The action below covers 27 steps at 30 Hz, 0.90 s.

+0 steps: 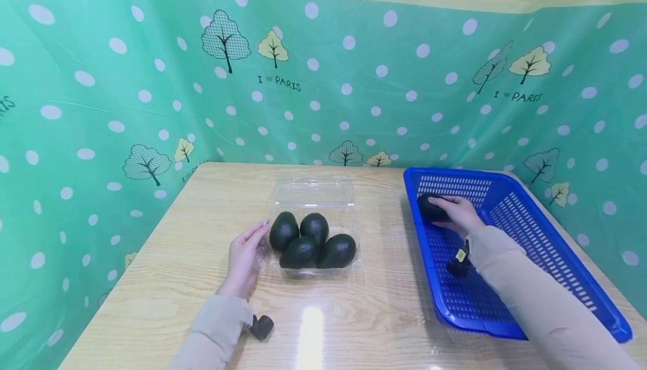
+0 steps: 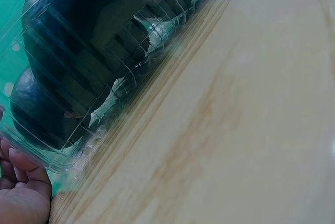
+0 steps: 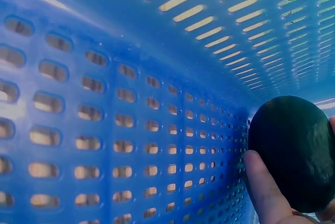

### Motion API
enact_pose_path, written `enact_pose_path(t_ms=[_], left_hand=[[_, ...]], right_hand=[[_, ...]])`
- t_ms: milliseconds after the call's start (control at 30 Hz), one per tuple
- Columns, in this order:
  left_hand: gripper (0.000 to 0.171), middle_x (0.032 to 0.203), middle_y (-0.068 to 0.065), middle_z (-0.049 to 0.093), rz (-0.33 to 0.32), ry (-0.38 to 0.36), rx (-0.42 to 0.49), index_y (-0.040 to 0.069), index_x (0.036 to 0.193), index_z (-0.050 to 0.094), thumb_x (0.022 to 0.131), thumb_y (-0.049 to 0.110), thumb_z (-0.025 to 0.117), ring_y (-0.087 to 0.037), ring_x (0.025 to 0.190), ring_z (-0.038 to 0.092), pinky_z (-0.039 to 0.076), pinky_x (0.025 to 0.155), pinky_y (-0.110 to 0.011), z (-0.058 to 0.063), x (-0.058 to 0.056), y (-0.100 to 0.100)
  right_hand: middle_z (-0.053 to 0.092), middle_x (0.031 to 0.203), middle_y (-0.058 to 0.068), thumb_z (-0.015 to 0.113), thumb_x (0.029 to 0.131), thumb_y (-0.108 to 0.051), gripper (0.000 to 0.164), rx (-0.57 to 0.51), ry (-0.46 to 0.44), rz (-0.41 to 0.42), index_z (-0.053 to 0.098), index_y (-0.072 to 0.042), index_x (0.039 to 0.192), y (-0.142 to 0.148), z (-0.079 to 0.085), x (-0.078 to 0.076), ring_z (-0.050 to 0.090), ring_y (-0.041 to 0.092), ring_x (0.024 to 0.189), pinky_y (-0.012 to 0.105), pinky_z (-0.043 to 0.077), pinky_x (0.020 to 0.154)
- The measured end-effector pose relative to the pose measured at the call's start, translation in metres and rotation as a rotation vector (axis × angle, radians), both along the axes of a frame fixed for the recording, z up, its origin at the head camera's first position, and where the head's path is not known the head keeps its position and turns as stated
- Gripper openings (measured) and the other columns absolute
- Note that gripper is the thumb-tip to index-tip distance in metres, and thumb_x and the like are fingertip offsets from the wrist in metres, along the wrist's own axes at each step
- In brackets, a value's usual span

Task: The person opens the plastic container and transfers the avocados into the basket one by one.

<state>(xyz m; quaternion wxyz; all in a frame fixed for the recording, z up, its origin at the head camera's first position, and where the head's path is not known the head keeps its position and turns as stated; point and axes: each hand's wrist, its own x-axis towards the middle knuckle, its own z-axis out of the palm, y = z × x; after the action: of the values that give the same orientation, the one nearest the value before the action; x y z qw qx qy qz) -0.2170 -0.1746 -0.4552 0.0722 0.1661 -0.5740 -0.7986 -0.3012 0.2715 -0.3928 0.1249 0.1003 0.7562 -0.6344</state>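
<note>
Several dark green avocados sit in a clear plastic clamshell container, its lid laid open toward the back. At the container's left side, my left hand holds its edge between the fingertips; the left wrist view shows the fingers at a corner of the clear wall. My right hand reaches into a blue plastic basket and grips an avocado near the basket's back left wall. Thumb and fingers lie on opposite sides of that avocado, whose far end is hidden in the head view.
The basket stands on the right of the wood-grain table, its slotted walls rising around my right hand. Behind the table hangs a green dotted curtain. Small black wrist devices hang below both sleeves.
</note>
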Motion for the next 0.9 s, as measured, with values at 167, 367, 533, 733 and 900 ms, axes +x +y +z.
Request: enact_pose_path(t_ms=[167, 367, 533, 733, 900], left_hand=[[0.043, 0.085, 0.008, 0.062, 0.0, -0.001, 0.002, 0.002, 0.129, 0.062, 0.09, 0.017, 0.072, -0.003, 0.069, 0.053, 0.046, 0.062, -0.013, 0.0, -0.0007, -0.0005], [0.045, 0.079, 0.01, 0.061, -0.011, -0.012, -0.001, 0.002, 0.131, 0.06, 0.091, 0.018, 0.071, -0.002, 0.067, 0.051, 0.04, 0.055, -0.012, 0.0014, 0.001, -0.0018], [0.045, 0.075, 0.009, 0.06, -0.024, -0.025, 0.003, 0.003, 0.132, 0.06, 0.091, 0.019, 0.071, -0.001, 0.064, 0.049, 0.035, 0.049, -0.012, 0.0026, 0.0028, -0.0024], [0.046, 0.076, 0.009, 0.061, -0.027, -0.028, 0.004, 0.004, 0.132, 0.059, 0.091, 0.02, 0.072, -0.001, 0.065, 0.05, 0.035, 0.05, -0.012, 0.0031, 0.0027, -0.0016], [0.047, 0.076, 0.01, 0.06, -0.03, -0.025, 0.006, 0.004, 0.133, 0.059, 0.091, 0.02, 0.072, -0.001, 0.065, 0.049, 0.035, 0.05, -0.012, 0.0027, 0.0026, -0.0012]], right_hand=[[0.008, 0.162, 0.028, 0.055, 0.1, -0.035, 0.085, 0.011, -0.002, -0.003, 0.004, 0.005, 0.156, -0.0007, -0.0009, 0.0002, 0.026, 0.042, 0.146, 0.038, 0.051, 0.102], [0.008, 0.162, 0.028, 0.054, 0.1, -0.036, 0.085, 0.015, 0.008, 0.005, 0.004, 0.005, 0.155, -0.0013, -0.0047, -0.0002, 0.024, 0.042, 0.147, 0.04, 0.051, 0.102], [0.007, 0.161, 0.03, 0.054, 0.101, -0.037, 0.087, 0.057, 0.019, 0.019, 0.001, 0.006, 0.155, -0.0017, -0.0078, 0.0008, 0.024, 0.043, 0.147, 0.042, 0.049, 0.105], [0.008, 0.16, 0.032, 0.054, 0.1, -0.038, 0.088, 0.119, 0.033, 0.008, 0.001, 0.007, 0.154, -0.0046, -0.0078, 0.0026, 0.03, 0.045, 0.144, 0.046, 0.044, 0.109], [0.012, 0.159, 0.033, 0.056, 0.1, -0.038, 0.089, 0.142, 0.044, 0.019, 0.002, 0.007, 0.154, -0.0047, -0.007, 0.0033, 0.032, 0.046, 0.143, 0.048, 0.042, 0.111]])
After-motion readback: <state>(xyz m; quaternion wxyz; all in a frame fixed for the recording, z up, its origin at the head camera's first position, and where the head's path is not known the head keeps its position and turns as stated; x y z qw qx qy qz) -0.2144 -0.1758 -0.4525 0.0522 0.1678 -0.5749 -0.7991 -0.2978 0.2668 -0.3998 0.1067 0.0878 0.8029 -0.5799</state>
